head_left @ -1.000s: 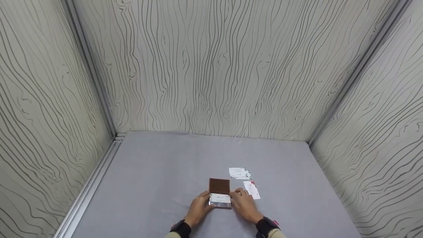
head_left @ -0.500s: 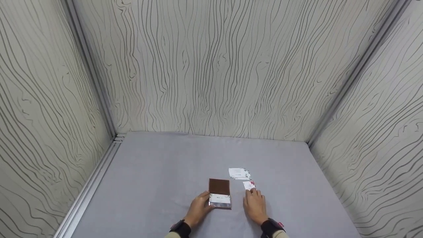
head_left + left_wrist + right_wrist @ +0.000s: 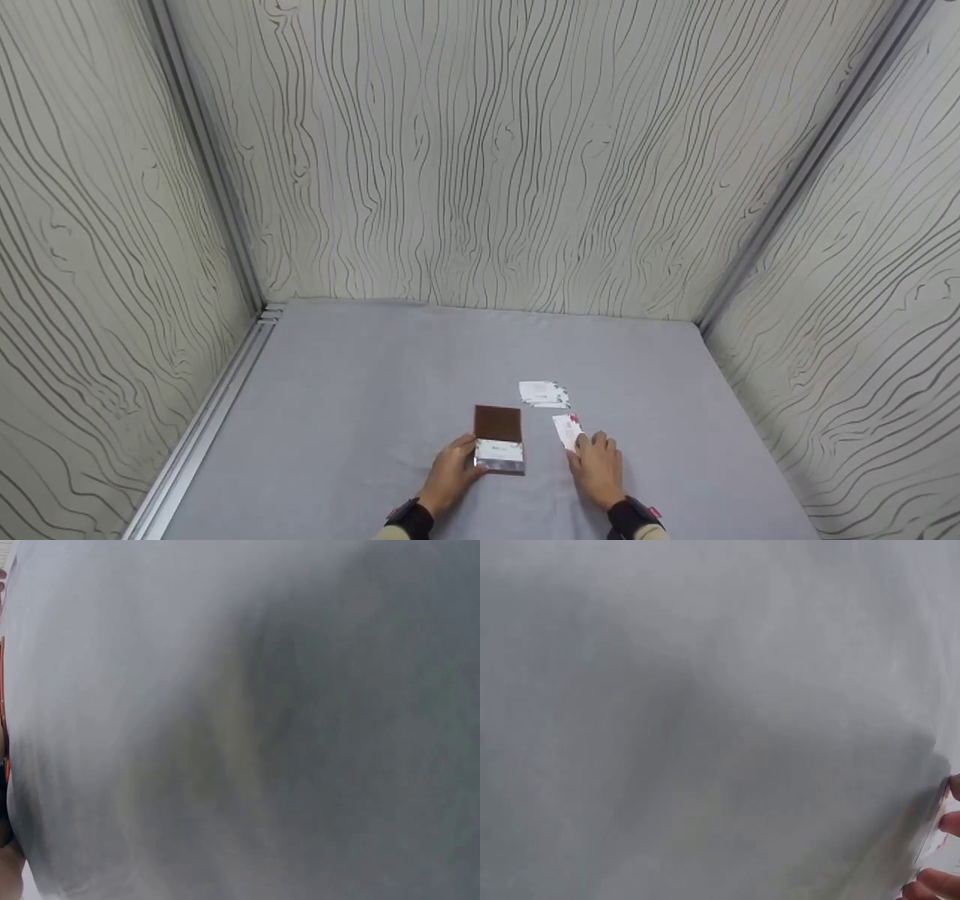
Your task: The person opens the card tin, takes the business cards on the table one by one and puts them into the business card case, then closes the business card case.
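A brown card case (image 3: pixel 498 422) lies with its lid folded back, and a white printed card (image 3: pixel 499 450) shows in its near half. My left hand (image 3: pixel 450 474) grips the case by its left side, thumb at the near corner. Only a reddish edge of the case enters the left wrist view. To the right, my right hand (image 3: pixel 598 469) pinches a white card with a red flower (image 3: pixel 568 427) between thumb and fingers. Its near end is hidden under the fingers. In the right wrist view, fingertips (image 3: pixel 939 883) hold the card's edge at the lower right.
Beyond the red-flowered card lies a small spread of white cards (image 3: pixel 544 393) with green leaf prints. Everything rests on a grey cloth-covered table (image 3: pixel 375 375). Wood-patterned walls (image 3: pixel 465 150) enclose it at the back and both sides, with a metal rail (image 3: pixel 206 420) along the left edge.
My right hand has left the case, moved right onto the red-flowered card and taken hold of its near end. The left hand and the case have stayed in place.
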